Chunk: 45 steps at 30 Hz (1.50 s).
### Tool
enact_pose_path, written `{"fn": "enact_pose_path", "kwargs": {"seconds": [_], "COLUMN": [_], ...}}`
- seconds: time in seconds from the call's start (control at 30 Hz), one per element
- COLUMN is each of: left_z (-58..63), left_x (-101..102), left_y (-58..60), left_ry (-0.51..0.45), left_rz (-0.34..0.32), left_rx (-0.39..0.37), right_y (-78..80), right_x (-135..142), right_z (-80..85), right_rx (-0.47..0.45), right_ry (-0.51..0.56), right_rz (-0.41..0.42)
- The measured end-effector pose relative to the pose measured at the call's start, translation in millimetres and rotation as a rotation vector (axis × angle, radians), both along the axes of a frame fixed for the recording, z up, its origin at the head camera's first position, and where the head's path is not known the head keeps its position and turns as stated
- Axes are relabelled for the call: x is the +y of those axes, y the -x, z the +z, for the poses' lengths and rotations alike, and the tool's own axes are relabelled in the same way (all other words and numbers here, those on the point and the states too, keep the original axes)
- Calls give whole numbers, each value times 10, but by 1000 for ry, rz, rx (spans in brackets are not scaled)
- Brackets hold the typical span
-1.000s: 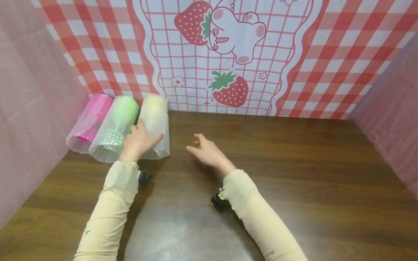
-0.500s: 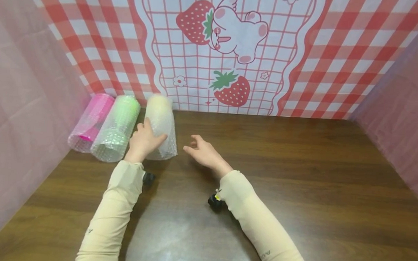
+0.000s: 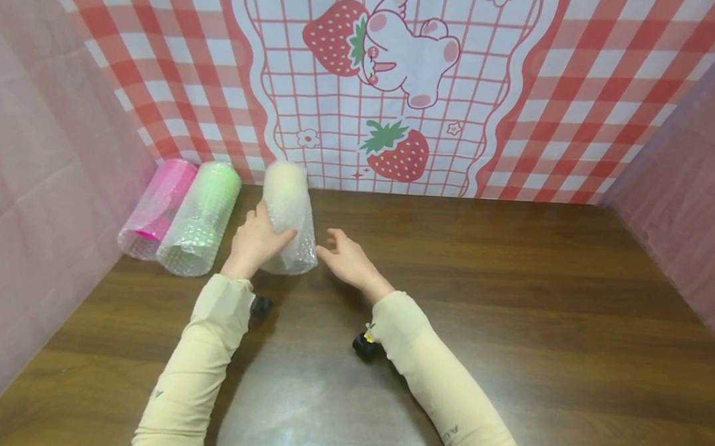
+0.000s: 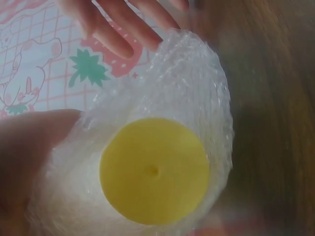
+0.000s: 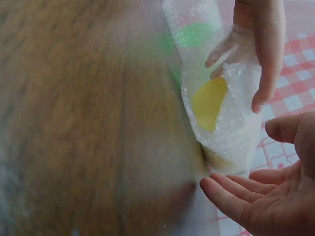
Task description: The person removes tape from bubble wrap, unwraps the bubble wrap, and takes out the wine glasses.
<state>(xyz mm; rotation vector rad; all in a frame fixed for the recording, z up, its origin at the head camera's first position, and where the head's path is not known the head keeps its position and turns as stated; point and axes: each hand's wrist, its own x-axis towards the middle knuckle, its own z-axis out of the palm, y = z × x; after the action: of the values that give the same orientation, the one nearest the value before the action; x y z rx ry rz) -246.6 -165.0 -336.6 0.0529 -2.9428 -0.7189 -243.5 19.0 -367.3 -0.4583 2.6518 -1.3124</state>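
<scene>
A pale yellow cylinder in bubble wrap (image 3: 290, 213) lies on the table near the patterned backdrop. My left hand (image 3: 256, 244) grips it from the left, thumb across the upper side and fingers along the far left side. In the left wrist view its round yellow end (image 4: 155, 172) shows inside the loose wrap. Just right of the roll, my right hand (image 3: 348, 261) is held with fingers extended and nothing in them. The right wrist view shows that palm turned toward the wrap, with a small gap between them.
At the left stand close together a green bubble-wrapped cylinder (image 3: 200, 219) and a pink one (image 3: 159, 204). A red checked strawberry backdrop (image 3: 397, 145) rises behind the brown wooden table (image 3: 509, 309). Pink cloth (image 3: 48, 169) hangs at both sides.
My left hand has moved the yellow wrapped cylinder right, away from the green one, widening the gap. My right hand has stayed nearly in place, so the cylinder is now close to its fingers.
</scene>
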Motion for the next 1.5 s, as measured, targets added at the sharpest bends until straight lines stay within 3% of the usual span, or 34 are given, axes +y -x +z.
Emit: {"fn": "enact_pose_path", "kwargs": {"seconds": [0.23,0.53,1.13,1.5], "left_z": [21,0,6,17], "left_x": [54,124,264,397], "left_y": [-7,-3,-42,-82], "left_ry": [-50,-96,-140,-178], "left_rz": [-38,-140,-229,-239], "left_rx": [13,36,18,-6], "right_y": [18,-22,36,71], "right_x": [19,40,186,294], "right_z": [-29,-9,-20,-38], "right_rx": [4,52,5,-29], "right_ry": [1,18,36,71], "right_rz": [-16,2,-61,-115]}}
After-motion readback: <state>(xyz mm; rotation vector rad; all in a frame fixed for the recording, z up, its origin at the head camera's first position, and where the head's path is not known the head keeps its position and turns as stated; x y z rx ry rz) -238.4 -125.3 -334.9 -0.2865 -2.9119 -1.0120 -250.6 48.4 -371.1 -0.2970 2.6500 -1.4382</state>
